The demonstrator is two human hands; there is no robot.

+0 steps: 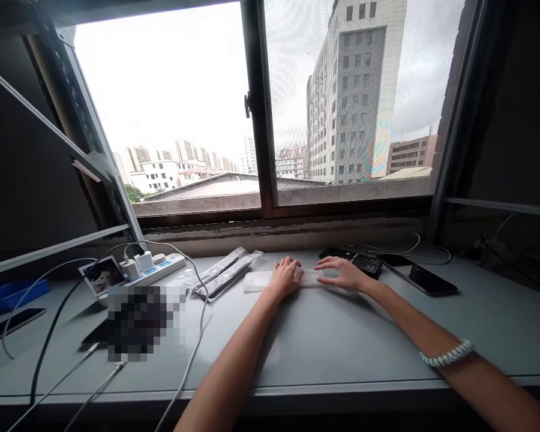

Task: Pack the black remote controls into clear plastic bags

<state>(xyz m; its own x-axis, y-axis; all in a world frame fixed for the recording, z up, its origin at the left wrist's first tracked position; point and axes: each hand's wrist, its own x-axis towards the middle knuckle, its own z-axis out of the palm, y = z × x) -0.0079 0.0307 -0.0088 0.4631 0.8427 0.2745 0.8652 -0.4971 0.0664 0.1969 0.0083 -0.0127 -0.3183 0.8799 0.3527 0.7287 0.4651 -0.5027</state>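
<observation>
A flat, translucent white plastic case (257, 281) lies crosswise on the grey desk. My left hand (287, 276) rests on its middle, fingers bent over it and holding it down. Beside its right end is my right hand (343, 274), with thumb and fingers spread apart; whether the fingertips touch the case is hard to tell. Just behind my right hand lies a black device with rows of keys (362, 262). Left of the case are dark, long items in clear plastic sleeves (227, 273).
A dark phone (420, 275) lies at the right. To the left are a white power strip (164, 267) with plugs, a photo card (102, 276), a blurred-out dark device (94, 336), a blue tray (15, 295) and another phone (11, 326). Cables (200, 339) cross the desk's front edge.
</observation>
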